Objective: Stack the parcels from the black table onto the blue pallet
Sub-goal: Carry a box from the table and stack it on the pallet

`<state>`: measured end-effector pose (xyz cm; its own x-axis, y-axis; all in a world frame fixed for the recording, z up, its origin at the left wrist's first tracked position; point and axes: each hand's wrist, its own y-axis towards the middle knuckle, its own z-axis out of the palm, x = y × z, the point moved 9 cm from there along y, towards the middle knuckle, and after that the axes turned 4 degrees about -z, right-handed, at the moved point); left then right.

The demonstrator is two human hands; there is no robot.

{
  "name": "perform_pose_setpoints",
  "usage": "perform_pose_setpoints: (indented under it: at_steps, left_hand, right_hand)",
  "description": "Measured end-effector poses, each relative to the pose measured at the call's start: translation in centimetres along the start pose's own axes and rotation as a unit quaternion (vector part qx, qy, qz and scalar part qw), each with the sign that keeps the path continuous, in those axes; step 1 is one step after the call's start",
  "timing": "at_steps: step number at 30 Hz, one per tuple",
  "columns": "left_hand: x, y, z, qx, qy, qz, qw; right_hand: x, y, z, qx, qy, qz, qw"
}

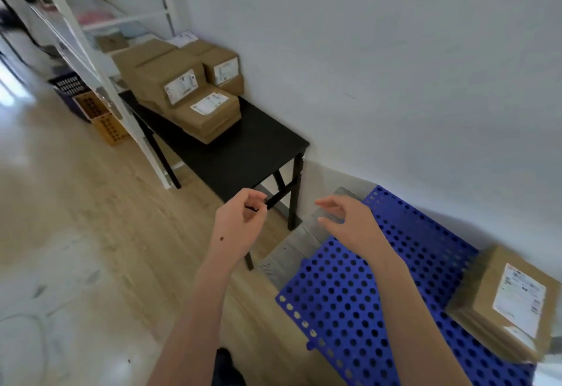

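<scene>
Left fingers: loosely curled, nothing in them. The dark bar seen between them is the table's brace behind, not a held item.
Right fingers: relaxed and slightly spread, palm turned down, nothing in them.
Left hand: raised in front of me, over the floor, just short of the near corner of the black table.
Right hand: level with the left, over the near edge of the blue pallet and the grey board under it.
Front parcel: flat carton, label up, lying on another flat carton at the middle of the table top. It is ahead and to the left of both hands, well apart from them.
Other parcels: taller cartons stacked behind it, toward the wall and the white rack.
Nearer hand: the left, by my judgement. The right must cross the bare end of the table to reach.
Long axis: the front parcel looks close to square, and its longer side appears to run across the table toward the wall. The wide lens makes this uncertain.
Delivered parcel: one carton, label up, on the far right part of the pallet, on top of flatter ones.
Step in hand: reach for the next carton, by my reading. Most of the load is on the table.
Next move calls for: both hands forward and left, one to each side of the front parcel, then a level lift.
</scene>
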<state>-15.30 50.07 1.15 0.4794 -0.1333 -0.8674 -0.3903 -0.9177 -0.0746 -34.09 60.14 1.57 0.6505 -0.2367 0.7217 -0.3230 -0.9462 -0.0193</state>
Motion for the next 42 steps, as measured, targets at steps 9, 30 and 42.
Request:
perform_pose_setpoints:
  at_steps: [9, 30, 42]
  left_hand:
    - [3.5, 6.4, -12.0, -0.017, 0.012, 0.018, 1.000]
    - [8.8, 27.4, -17.9, -0.015, 0.078, 0.010, 0.997]
    - [13.9, 42.1, -17.4, 0.037, 0.060, -0.102, 0.992]
  right_hand:
    - [9.0, 7.8, 8.5, -0.018, 0.020, 0.009, 1.000]
    - [11.1, 29.3, 15.3, 0.014, 0.064, 0.050, 0.997]
    - [10.1, 43.1, 19.1, 0.066, 0.046, 0.050, 0.996]
